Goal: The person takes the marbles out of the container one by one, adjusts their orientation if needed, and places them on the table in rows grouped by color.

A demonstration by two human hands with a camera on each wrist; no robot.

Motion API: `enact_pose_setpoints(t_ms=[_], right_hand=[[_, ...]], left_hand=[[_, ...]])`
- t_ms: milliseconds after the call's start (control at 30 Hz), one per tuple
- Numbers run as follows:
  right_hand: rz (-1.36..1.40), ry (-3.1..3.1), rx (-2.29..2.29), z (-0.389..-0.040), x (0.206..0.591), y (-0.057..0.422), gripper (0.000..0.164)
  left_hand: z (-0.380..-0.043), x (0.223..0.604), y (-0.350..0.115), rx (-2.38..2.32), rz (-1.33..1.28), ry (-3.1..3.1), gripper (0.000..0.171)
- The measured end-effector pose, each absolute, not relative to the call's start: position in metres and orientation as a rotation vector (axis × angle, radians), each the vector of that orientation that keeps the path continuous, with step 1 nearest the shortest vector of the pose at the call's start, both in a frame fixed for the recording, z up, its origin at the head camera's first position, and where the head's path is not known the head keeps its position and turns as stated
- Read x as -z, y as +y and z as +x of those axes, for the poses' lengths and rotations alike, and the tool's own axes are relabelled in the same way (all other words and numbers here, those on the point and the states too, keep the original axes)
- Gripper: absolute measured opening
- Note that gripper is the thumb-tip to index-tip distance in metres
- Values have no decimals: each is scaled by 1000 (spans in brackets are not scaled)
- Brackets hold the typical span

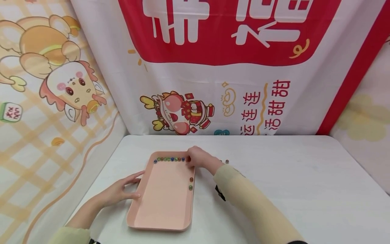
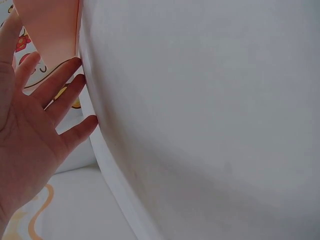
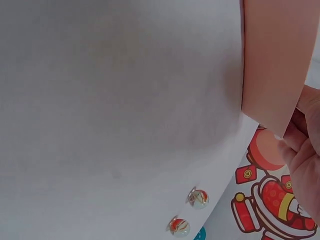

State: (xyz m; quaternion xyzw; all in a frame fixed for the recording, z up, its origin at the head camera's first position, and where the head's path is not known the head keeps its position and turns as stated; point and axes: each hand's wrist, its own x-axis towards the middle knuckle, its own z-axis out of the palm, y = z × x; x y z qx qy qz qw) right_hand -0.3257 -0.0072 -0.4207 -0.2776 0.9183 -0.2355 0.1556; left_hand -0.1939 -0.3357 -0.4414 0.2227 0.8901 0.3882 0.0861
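A pink rectangular tray (image 1: 164, 200) lies on the white table. Along its far wall runs a row of several coloured glass marbles (image 1: 172, 159). A brownish marble (image 1: 191, 179) and a green marble (image 1: 190, 187) lie by its right wall. My left hand (image 1: 117, 194) is at the tray's left side, fingers spread, thumb by the rim; its palm shows in the left wrist view. My right hand (image 1: 198, 157) reaches over the far right corner with bent fingers at the end of the row. The tray wall hides its fingertips in the right wrist view, and anything between them.
Two clear marbles with orange swirls, one marble (image 3: 199, 199) nearer the tray than the other marble (image 3: 179, 227), lie on the table right of the tray. A printed cloth (image 1: 213, 98) hangs behind the table (image 1: 289, 183). Another patterned cloth (image 1: 70, 135) hangs on the left.
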Motion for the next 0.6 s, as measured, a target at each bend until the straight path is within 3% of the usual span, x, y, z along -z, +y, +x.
enact_pose_setpoints(t_ms=[600], right_hand=[[-937,2717,935,-321,396,48,5]], left_hand=[[-194,442,-336,-1149,619,2656,82]])
